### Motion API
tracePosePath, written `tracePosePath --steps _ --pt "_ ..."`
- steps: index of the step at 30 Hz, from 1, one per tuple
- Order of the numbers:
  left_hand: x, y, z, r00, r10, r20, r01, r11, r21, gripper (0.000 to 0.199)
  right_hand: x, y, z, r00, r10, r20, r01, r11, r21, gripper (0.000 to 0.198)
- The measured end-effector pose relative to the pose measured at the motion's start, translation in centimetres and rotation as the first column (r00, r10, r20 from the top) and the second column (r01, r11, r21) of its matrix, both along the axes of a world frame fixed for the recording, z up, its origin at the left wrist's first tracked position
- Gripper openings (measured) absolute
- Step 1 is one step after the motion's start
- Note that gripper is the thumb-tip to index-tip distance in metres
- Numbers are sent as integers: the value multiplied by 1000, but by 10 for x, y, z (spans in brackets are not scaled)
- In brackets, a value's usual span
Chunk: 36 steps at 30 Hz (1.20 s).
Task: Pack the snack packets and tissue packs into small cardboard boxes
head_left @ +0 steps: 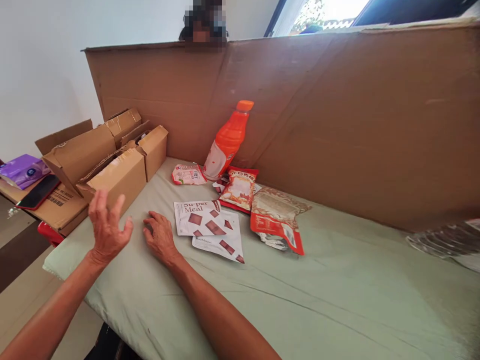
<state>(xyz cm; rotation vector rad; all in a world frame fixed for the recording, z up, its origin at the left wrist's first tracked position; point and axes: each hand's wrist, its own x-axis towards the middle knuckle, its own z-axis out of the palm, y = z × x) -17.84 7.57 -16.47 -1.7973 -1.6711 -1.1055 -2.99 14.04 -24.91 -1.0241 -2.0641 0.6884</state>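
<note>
My left hand [108, 227] is raised in front of the small cardboard box [118, 175], fingers spread, nothing in it. On the green cloth [337, 285] rests my right hand [160, 237], palm down with loosely bent fingers and no object in it. Just right of it lie two white pouches with brown squares, the upper pouch [195, 216] overlapping the lower pouch [221, 240]. Farther right are a red snack bag [239, 189] and a red and beige pouch [275, 217]. Behind them an orange drink bottle [228, 142] leans by a small pink and white packet [188, 174].
A tall cardboard panel [318, 115] runs along the back, with a person's head above it. At left are more open boxes [82, 145], a purple tissue pack [24, 171] and a dark phone [39, 191]. Clear plastic containers [437, 237] stand at the right edge.
</note>
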Motion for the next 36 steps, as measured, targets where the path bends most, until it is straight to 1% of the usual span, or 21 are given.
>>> tracePosePath --steps 2,4,6,8,10,12,14,15,17,19,20,21,23,25,27,29,31,34,36 --pt "14 8 -3 995 -96 7 96 991 -91 47 -1 1 2 1000 -2 4 2 1000 -1 27" --pt "19 23 -5 985 -168 49 175 965 -197 35 -1 2 3 1000 1 10 -1 1000 1 28" --pt "14 39 -7 978 -177 110 202 937 -284 31 0 2 3 1000 5 15 -5 1000 3 29" --pt "5 45 -9 977 -140 158 187 921 -343 33 0 3 1 1000 7 13 -7 1000 0 30" --pt "-2 34 -12 977 -116 177 177 905 -388 38 1 2 -2 1000 10 8 -10 1000 -6 30" --pt "-6 10 -14 977 -125 174 190 881 -434 37 2 1 -6 1000 16 1 -16 1000 -14 30" --pt "-12 -21 -12 980 -119 162 182 867 -463 30 4 0 -10 1000 20 -4 -20 1000 -19 29" --pt "-19 -35 -9 984 -91 153 153 872 -465 27 4 0 -11 1000 23 -5 -23 1000 -20 29" --pt "-44 -55 1 991 27 129 33 896 -442 25 6 -1 -13 1000 30 -3 -30 999 -19 27" --pt "-84 -63 15 975 200 101 -142 902 -408 30 7 -1 -14 999 34 1 -34 999 -13 26" --pt "-107 -62 22 952 292 88 -236 887 -396 32 7 -2 -14 999 33 4 -33 999 -9 26" --pt "-130 -59 28 925 374 73 -317 862 -396 34 7 -2 -14 999 32 6 -32 999 -5 26" --pt "-173 -48 38 855 517 44 -455 788 -414 37 8 -3 -14 1000 25 12 -25 1000 6 26" --pt "-207 -34 42 786 618 16 -544 705 -455 41 8 -3 -16 1000 16 17 -17 1000 21 26" --pt "-229 -21 41 736 677 -13 -588 630 -507 43 9 -2 -19 1000 9 17 -10 999 38 27" --pt "-243 -10 37 708 705 -40 -600 571 -560 44 10 -2 -21 1000 10 17 -11 999 47 27" --pt "-253 0 33 691 721 -62 -603 527 -599 44 11 -2 -23 1000 12 18 -13 999 48 28" --pt "-262 11 27 659 748 -85 -620 476 -623 43 12 -2 -24 1000 11 17 -11 999 49 29" --pt "-265 16 25 642 760 -95 -634 457 -624 43 13 -2 -24 1000 10 15 -11 999 52 29"
